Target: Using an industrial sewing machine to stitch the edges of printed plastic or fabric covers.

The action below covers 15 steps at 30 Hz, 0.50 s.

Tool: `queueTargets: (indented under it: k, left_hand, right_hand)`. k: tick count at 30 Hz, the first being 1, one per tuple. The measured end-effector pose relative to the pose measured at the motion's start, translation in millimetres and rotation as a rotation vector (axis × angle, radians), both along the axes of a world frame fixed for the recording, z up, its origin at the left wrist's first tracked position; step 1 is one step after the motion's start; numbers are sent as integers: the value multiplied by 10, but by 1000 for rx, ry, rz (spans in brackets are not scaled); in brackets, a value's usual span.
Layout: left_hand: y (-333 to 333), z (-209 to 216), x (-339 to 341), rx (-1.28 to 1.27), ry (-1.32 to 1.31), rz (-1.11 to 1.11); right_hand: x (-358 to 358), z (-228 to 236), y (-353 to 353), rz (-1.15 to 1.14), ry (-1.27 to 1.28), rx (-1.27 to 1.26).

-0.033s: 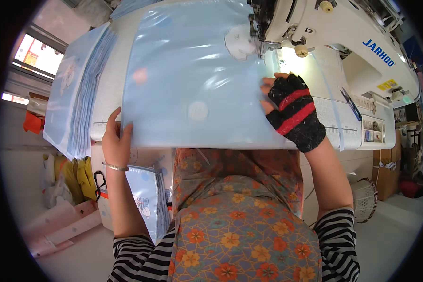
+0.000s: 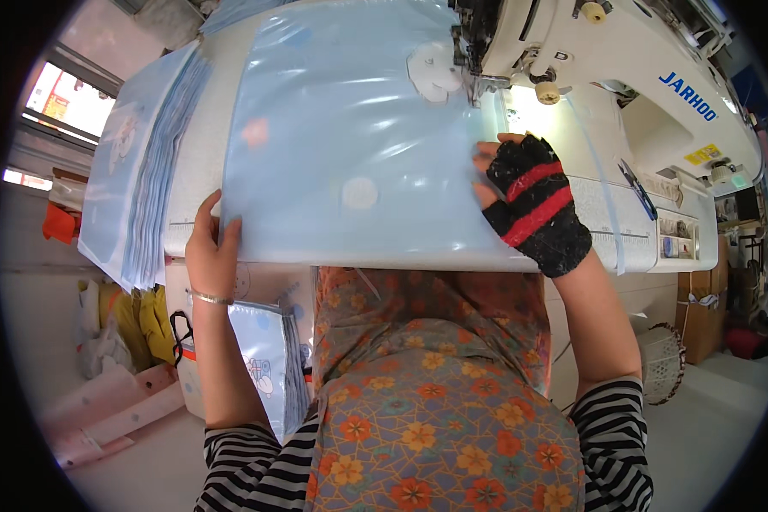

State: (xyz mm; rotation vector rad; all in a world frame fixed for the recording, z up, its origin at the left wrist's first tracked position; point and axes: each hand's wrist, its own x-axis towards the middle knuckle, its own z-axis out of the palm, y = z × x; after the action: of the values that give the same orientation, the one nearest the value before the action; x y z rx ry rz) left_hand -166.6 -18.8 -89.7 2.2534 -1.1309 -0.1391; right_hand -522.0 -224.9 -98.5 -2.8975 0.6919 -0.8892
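A light blue glossy plastic sheet point(image 2: 316, 145) with pale printed shapes lies spread on the sewing machine's table. Its right edge runs up to the needle area of the white sewing machine point(image 2: 563, 43), where a small lamp glows. My left hand point(image 2: 212, 252), bare with a bracelet at the wrist, rests at the sheet's lower left edge, thumb and fingers apart. My right hand point(image 2: 533, 200) wears a black fingerless glove with red stripes. Its fingers are spread and touch the sheet's right edge, just below the needle area.
A thick stack of similar blue sheets point(image 2: 132, 162) hangs over the table's left edge. Another bundle point(image 2: 264, 358) sits below, beside my left forearm. Small scissors point(image 2: 637, 189) and a parts tray point(image 2: 678, 237) are at the right. A woven basket point(image 2: 662, 365) stands on the floor.
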Motion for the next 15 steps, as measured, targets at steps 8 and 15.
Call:
queueTargets:
  k: [8, 15]
  left_hand:
    - [-675, -49, 337, 37, -80, -65]
    - [-1177, -62, 540, 61, -160, -63]
  right_hand:
    - [5, 24, 4, -7, 35, -4]
    - [75, 48, -34, -75, 154, 76]
